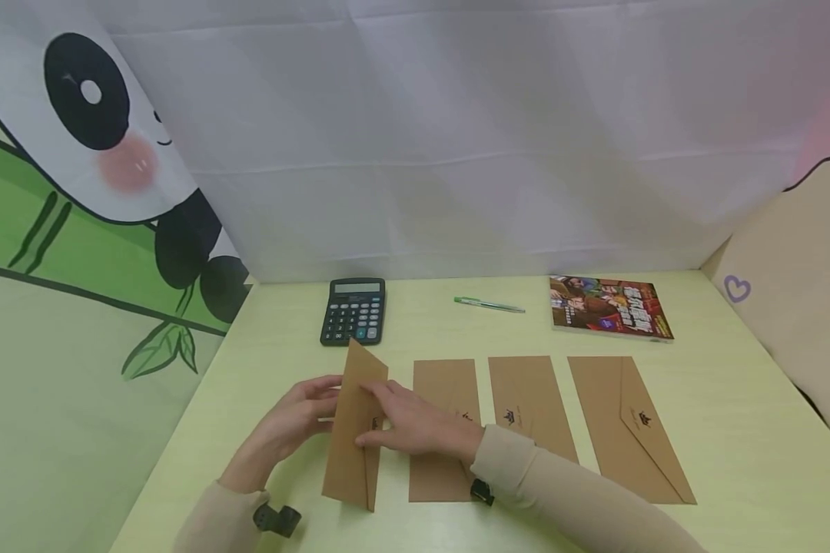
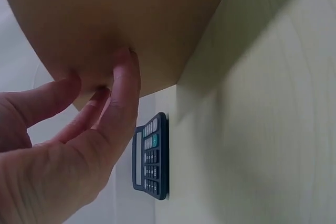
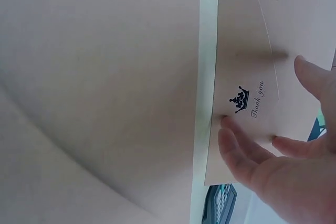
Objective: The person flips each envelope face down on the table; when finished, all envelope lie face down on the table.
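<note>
Left hand (image 1: 287, 422) and right hand (image 1: 418, 421) are apart, with one brown envelope (image 1: 349, 453) standing up at a tilt between them. The left one has its fingertips and thumb on the back; the right one has its fingers spread on the front. I cannot tell if the low edge touches down. A big white cloth (image 1: 456, 138) hangs far past the hands. Under them is a pale counter (image 1: 747, 415). Three more envelopes lie flat in a row to their right, and the right sleeve (image 1: 567, 476) goes over part of the row. A book (image 1: 612, 307) is well past the hands, off to the right. A black calculator (image 1: 353, 311) is just past them. A green pen (image 1: 489, 305) lies past them, between calculator and book. On the held envelope, a small crown (image 3: 240, 99) and "Thank you" are near the right fingertips.
</note>
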Demonstrator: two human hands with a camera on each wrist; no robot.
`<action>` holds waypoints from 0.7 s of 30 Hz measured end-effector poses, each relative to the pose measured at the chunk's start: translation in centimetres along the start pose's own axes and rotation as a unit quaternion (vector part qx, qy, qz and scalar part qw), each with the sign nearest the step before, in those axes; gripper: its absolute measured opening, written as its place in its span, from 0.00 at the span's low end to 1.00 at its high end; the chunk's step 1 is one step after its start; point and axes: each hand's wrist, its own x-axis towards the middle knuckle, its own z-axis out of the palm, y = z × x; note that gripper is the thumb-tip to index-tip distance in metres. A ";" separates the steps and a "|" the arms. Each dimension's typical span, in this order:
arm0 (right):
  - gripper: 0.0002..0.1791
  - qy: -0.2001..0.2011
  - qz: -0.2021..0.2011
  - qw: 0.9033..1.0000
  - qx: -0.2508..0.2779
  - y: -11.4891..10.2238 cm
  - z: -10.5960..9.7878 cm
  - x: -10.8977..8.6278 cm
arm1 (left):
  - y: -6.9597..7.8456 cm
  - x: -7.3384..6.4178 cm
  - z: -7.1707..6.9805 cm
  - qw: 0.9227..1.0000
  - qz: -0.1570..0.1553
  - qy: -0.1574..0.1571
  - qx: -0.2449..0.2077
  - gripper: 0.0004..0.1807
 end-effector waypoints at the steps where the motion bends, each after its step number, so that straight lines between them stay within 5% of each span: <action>1: 0.47 0.001 -0.001 1.000 0.004 0.0 0.0 0.0 | -0.1 0.1 0.1 1.000 -0.001 -0.002 0.000 0.30; 15: 0.46 0.007 0.006 0.997 0.071 -0.7 -0.1 -0.1 | -0.6 0.8 0.7 0.999 -0.006 -0.036 0.015 0.30; 21: 0.43 0.016 0.021 0.990 0.139 -1.2 -0.1 -0.2 | -0.7 1.0 0.8 0.999 -0.023 -0.034 0.023 0.34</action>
